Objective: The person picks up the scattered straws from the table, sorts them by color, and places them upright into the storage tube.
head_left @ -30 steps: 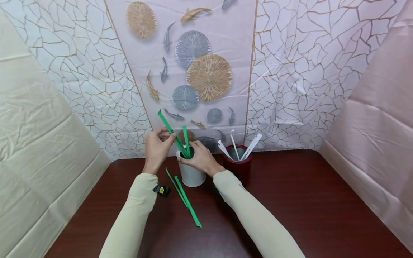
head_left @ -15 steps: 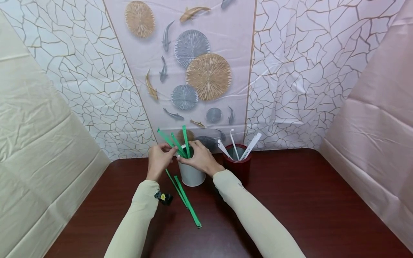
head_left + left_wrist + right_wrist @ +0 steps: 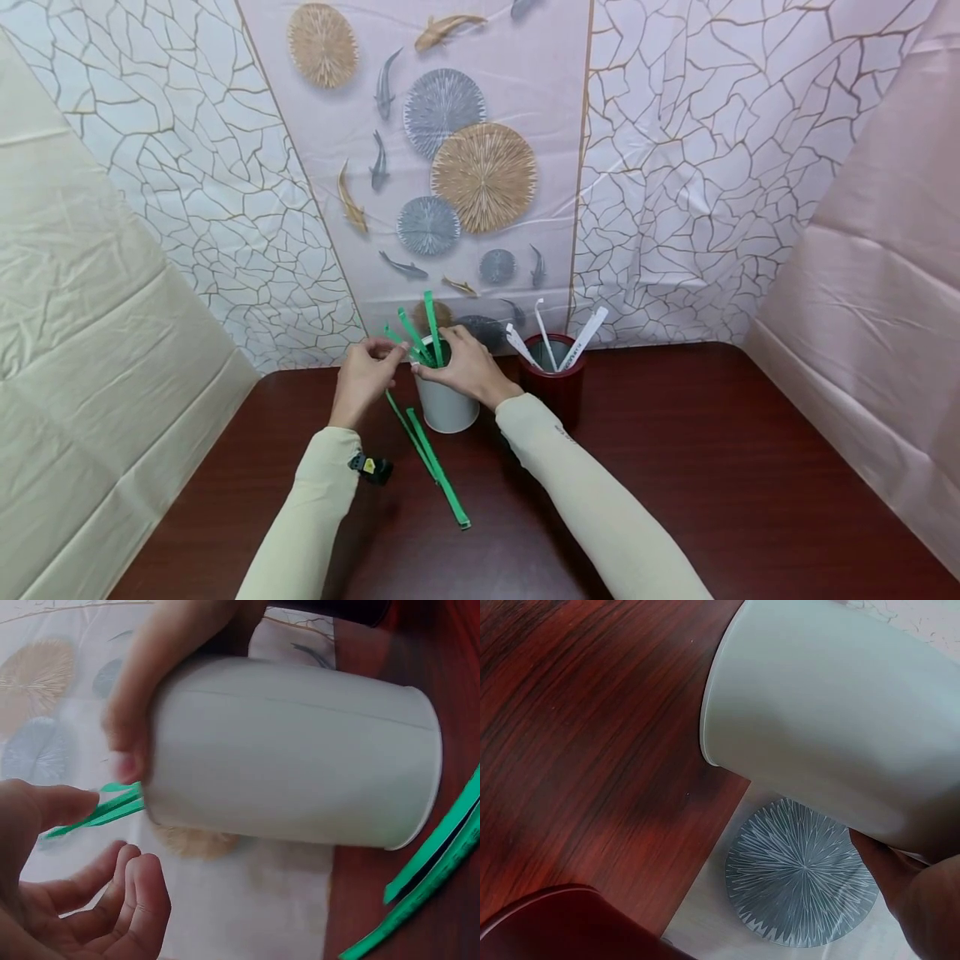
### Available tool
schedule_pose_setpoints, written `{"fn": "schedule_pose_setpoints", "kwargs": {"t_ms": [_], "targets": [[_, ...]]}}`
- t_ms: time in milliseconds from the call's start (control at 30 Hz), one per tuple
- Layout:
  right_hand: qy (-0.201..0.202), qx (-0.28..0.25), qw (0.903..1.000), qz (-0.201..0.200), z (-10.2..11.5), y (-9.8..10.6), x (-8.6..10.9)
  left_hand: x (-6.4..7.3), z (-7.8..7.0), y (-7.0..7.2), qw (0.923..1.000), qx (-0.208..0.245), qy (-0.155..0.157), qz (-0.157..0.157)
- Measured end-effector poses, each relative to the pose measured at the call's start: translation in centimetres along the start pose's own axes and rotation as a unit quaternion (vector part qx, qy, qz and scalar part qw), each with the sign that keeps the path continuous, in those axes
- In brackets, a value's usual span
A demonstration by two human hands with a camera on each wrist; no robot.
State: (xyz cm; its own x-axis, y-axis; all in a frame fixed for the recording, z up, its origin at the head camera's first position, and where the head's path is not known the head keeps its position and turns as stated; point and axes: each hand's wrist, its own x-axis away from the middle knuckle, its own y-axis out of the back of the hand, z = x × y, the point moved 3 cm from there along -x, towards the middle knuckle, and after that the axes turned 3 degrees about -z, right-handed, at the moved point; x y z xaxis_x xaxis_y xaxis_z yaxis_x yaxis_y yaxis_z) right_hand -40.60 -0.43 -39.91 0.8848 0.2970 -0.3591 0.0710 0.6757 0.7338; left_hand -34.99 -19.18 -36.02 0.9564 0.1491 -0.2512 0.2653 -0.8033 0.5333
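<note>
Several long green plastic strips (image 3: 432, 321), which look like bag sealing clips, stand leaning in a white cylindrical can (image 3: 448, 408). My right hand (image 3: 472, 368) grips the can at its rim, thumb on the near side and fingers around the far side. Just left of the rim is my left hand (image 3: 363, 375). In the left wrist view its thumb and loosely bent fingers (image 3: 146, 889) are apart, and the green strips (image 3: 116, 808) pass behind the thumb. The can's inside is mostly hidden by the right hand.
More green strips (image 3: 447, 487) lie on the dark red table (image 3: 675, 467) in front of the white can. A red can (image 3: 553, 396) with several white strips (image 3: 587, 337) stands to its right. A patterned cloth (image 3: 480, 179) hangs behind.
My left hand has lowered a green strip into the white can and now its fingers have come off it, drawing slightly left. The right hand stays on the can.
</note>
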Motion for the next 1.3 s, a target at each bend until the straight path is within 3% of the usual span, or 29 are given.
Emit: {"fn": "schedule_pose_setpoints", "kwargs": {"t_ms": [233,333,400,533,667,800,1033,1300], "targets": [[0.004,0.002,1.0,-0.004,-0.1,0.4,-0.2,0.1,-0.8,2.8,0.999,0.019,-0.007,-0.041],[0.007,-0.001,1.0,-0.005,-0.2,0.4,-0.1,0.1,0.0,3.4,0.9982,0.018,-0.004,-0.056],[0.007,-0.005,1.0,-0.005,-0.3,0.3,0.0,0.0,1.1,3.4,0.9987,0.005,0.011,-0.05],[0.0,-0.01,0.9999,0.001,-0.4,-0.1,0.4,0.1,4.5,2.1,0.9978,-0.014,0.064,0.014],[-0.002,-0.014,0.9999,0.003,-0.3,-0.5,0.5,0.4,7.9,0.1,0.9879,-0.007,0.13,0.085],[-0.001,-0.004,1.0,0.0,-0.1,-0.7,0.5,0.6,9.9,-1.7,0.9815,-0.001,0.164,0.1],[0.004,-0.001,1.0,-0.004,-0.1,-0.5,0.3,0.7,10.6,-3.5,0.9824,0.005,0.165,0.088],[0.007,-0.007,0.9999,-0.011,-0.1,-0.1,0.3,0.5,9.5,-3.5,0.9827,-0.033,0.156,0.094]]}}
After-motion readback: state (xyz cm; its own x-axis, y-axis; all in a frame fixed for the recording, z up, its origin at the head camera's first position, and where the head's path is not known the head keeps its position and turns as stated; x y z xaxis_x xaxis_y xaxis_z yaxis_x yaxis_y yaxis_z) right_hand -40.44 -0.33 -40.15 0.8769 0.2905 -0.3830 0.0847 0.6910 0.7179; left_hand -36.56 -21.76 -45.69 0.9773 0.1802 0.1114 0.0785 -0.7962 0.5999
